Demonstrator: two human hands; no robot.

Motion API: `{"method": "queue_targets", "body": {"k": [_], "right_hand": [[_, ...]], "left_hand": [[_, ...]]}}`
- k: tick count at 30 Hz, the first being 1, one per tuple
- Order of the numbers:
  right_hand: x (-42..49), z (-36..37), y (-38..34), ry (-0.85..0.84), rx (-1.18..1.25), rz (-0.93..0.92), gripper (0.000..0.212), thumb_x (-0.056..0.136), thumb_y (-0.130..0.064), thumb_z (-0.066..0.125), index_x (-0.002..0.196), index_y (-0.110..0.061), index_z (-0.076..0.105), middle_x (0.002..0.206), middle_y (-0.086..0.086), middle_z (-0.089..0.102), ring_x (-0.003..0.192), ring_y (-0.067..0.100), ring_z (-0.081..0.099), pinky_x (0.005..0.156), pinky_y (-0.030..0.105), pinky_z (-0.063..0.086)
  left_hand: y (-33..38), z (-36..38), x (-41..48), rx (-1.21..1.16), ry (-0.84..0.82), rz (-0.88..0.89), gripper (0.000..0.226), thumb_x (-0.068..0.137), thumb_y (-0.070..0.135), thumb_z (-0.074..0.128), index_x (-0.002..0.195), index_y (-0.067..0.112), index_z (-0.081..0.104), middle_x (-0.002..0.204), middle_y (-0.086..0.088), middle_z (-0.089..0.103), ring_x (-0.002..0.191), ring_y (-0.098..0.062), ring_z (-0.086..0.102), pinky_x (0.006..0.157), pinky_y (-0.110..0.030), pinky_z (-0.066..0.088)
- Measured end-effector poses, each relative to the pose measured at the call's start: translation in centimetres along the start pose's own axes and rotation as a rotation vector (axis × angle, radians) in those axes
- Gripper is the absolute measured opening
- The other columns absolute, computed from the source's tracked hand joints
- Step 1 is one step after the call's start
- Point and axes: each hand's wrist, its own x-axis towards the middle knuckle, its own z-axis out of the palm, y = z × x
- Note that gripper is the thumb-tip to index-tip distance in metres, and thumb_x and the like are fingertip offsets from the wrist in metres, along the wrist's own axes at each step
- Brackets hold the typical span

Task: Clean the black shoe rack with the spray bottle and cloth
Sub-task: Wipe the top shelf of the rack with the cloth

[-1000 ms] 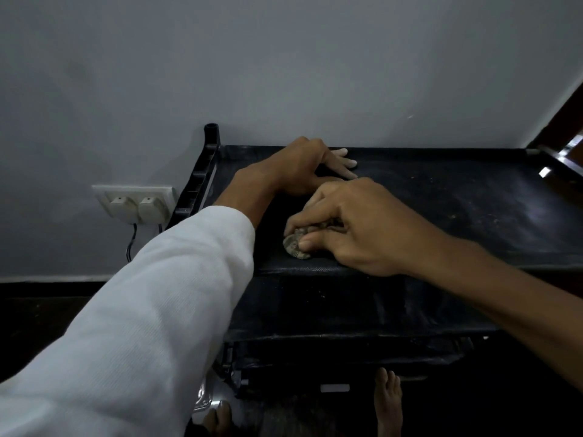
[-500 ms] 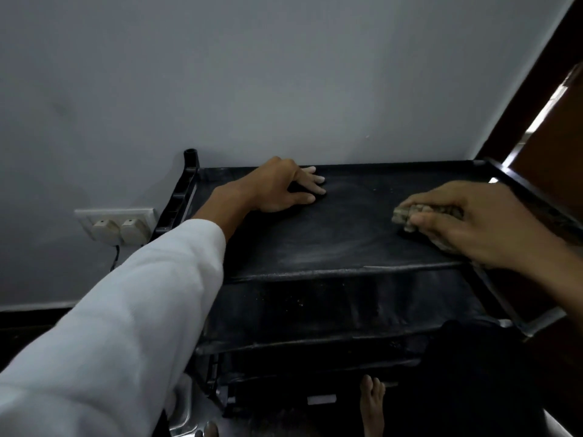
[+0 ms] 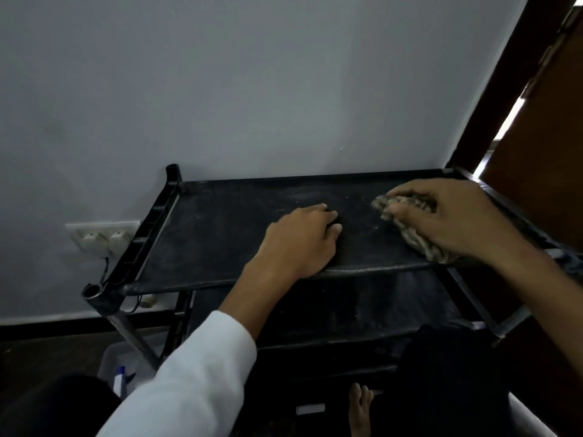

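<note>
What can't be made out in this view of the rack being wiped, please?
All from the head view:
- The cloth: mostly covered by the right hand; only its ends show.
- The rack: its lower shelves are too dark, and partly behind the left arm.
- The white-and-blue thing, bottom left: too dim and small to tell if it is the spray bottle.
- The right forearm: cut off by the frame's edge.
</note>
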Motion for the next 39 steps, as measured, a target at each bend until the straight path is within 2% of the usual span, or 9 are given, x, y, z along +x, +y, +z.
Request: {"method": "queue_targets", "body": {"k": [4,8,11,18,23,26,29,35,39], "right_hand": [[0.4,1.0,-0.9,-0.313,-0.037,-0.093,0.031,0.083,-0.053,0.069,0.114,-0.048,0.069,0.108,-0.024,0.067,0.098,-0.005,0.06,0.083,0.017,0.046],[2.1,2.3,-1.0,-0.264,-0.044,-0.117,0.022,0.08,-0.045,0.074,0.101,-0.05,0.074,0.083,-0.029,0.06,0.08,-0.008,0.058,0.067,0.007,0.038],[3.9,2.9,-0.4,-0.229,-0.088,-0.055,0.023,0.082,-0.038,0.076,0.105,-0.043,0.076,0.098,-0.016,0.071,0.083,0.003,0.061,0.072,0.019,0.047],[3.6,2.1,2.1,-0.218,-0.166,0.094,0.028,0.086,-0.037,0.073,0.114,-0.038,0.072,0.111,-0.004,0.072,0.072,-0.001,0.051,0.063,0.02,0.042],[2.1,2.1,0.2,-0.272,-0.152,-0.037,0.021,0.082,-0.045,0.072,0.104,-0.047,0.074,0.099,-0.019,0.074,0.076,-0.002,0.059,0.064,0.016,0.046],[3.1,3.1,0.0,-0.217,-0.147,-0.091,0.023,0.083,-0.045,0.073,0.105,-0.047,0.073,0.102,-0.017,0.074,0.083,0.004,0.062,0.071,0.022,0.048],[5.4,4.4,0.8,-0.146,-0.164,-0.12,0.02,0.085,-0.039,0.073,0.105,-0.039,0.076,0.091,-0.011,0.074,0.076,0.005,0.062,0.061,0.017,0.045],[8.2,5.5,1.3,-0.047,-0.241,-0.08,0.014,0.087,-0.031,0.072,0.097,-0.024,0.079,0.087,0.003,0.075,0.075,0.016,0.063,0.068,0.028,0.051],[7.3,6.0,0.7,-0.078,-0.218,-0.116,0.016,0.09,-0.036,0.067,0.097,-0.026,0.077,0.081,-0.002,0.072,0.073,0.014,0.063,0.064,0.025,0.043]], "left_hand": [[-0.2,0.3,0.0,0.017,-0.025,0.009,0.047,0.103,0.045,0.035,0.148,0.032,0.039,0.159,0.008,0.03,0.148,-0.018,0.026,0.114,-0.048,0.031],[-0.4,0.8,0.3,0.011,-0.091,0.019,0.048,0.104,0.044,0.03,0.15,0.032,0.036,0.162,0.007,0.021,0.151,-0.015,0.015,0.119,-0.043,0.02],[-0.5,0.8,0.5,-0.003,-0.13,0.003,0.047,0.104,0.043,0.029,0.15,0.034,0.035,0.163,0.011,0.017,0.151,-0.012,0.01,0.12,-0.041,0.015],[-0.5,0.8,0.4,-0.013,-0.131,-0.026,0.045,0.105,0.042,0.029,0.15,0.039,0.034,0.162,0.017,0.015,0.151,-0.008,0.009,0.119,-0.042,0.018],[-0.8,0.8,0.5,-0.007,-0.164,-0.019,0.046,0.105,0.039,0.029,0.151,0.036,0.031,0.164,0.013,0.012,0.152,-0.015,0.008,0.12,-0.046,0.017],[-0.5,0.9,0.6,0.004,-0.177,0.002,0.047,0.106,0.036,0.027,0.152,0.032,0.03,0.164,0.008,0.01,0.152,-0.015,0.005,0.122,-0.043,0.012],[-0.4,1.0,0.7,0.013,-0.174,0.006,0.048,0.106,0.036,0.026,0.153,0.031,0.028,0.165,0.008,0.009,0.152,-0.013,0.003,0.122,-0.039,0.007],[-0.1,0.8,0.3,0.024,-0.085,0.018,0.046,0.105,0.036,0.031,0.151,0.03,0.033,0.163,0.006,0.019,0.151,-0.013,0.011,0.121,-0.036,0.011],[0.4,-0.3,-0.6,0.061,0.168,0.029,0.041,0.1,0.033,0.045,0.141,0.026,0.052,0.151,0.005,0.044,0.143,-0.015,0.035,0.117,-0.036,0.025]]}}
